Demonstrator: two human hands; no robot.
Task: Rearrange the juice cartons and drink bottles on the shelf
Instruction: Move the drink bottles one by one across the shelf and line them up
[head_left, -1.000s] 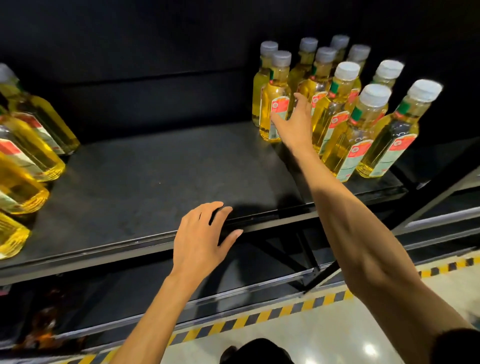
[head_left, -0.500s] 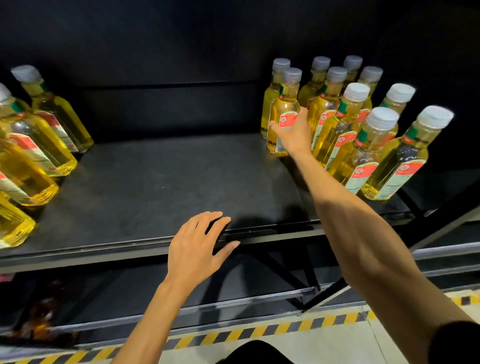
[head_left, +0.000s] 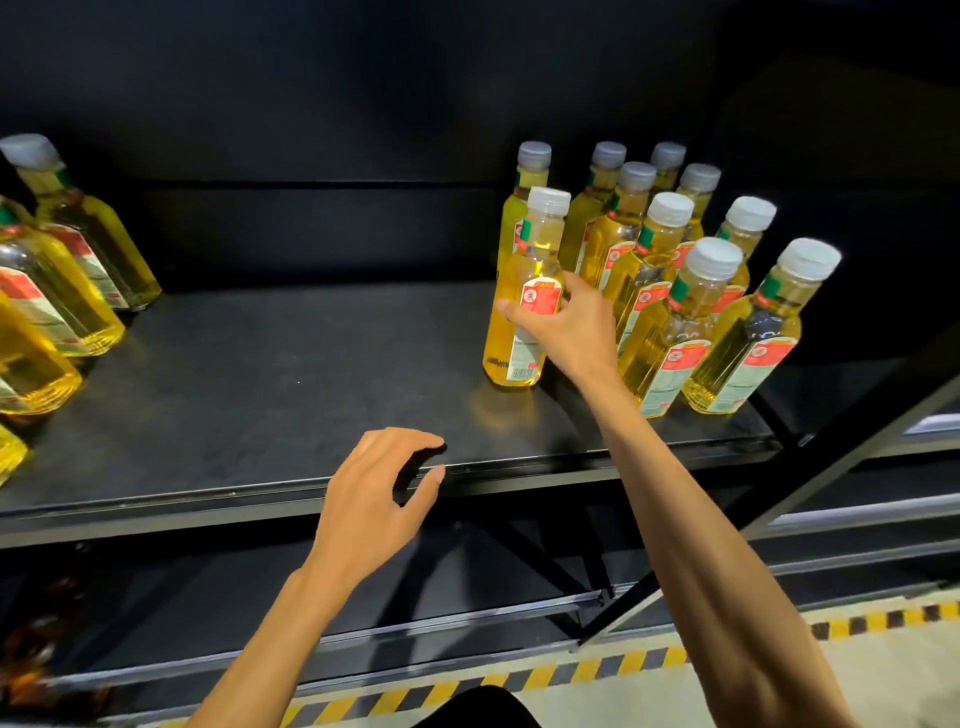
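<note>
A yellow drink bottle (head_left: 524, 291) with a white cap and a red label stands on the black shelf (head_left: 291, 395), a little left of and in front of its group. My right hand (head_left: 569, 327) is wrapped around its middle from the right. Several more such bottles (head_left: 691, 280) stand clustered just behind and to the right of it. Another group of yellow bottles (head_left: 62, 291) stands at the shelf's left end. My left hand (head_left: 376, 499) hovers at the shelf's front lip, fingers curled and apart, holding nothing.
A lower black shelf (head_left: 260, 613) lies under the top one, with dim objects at its far left. A slanted metal post (head_left: 810, 499) rises at the right. A yellow-and-black striped strip (head_left: 613, 665) edges the pale floor.
My right hand closed around the front-left bottle and drew it forward and left, away from the cluster. The left hand's fingers curled in slightly; the camera came closer.
</note>
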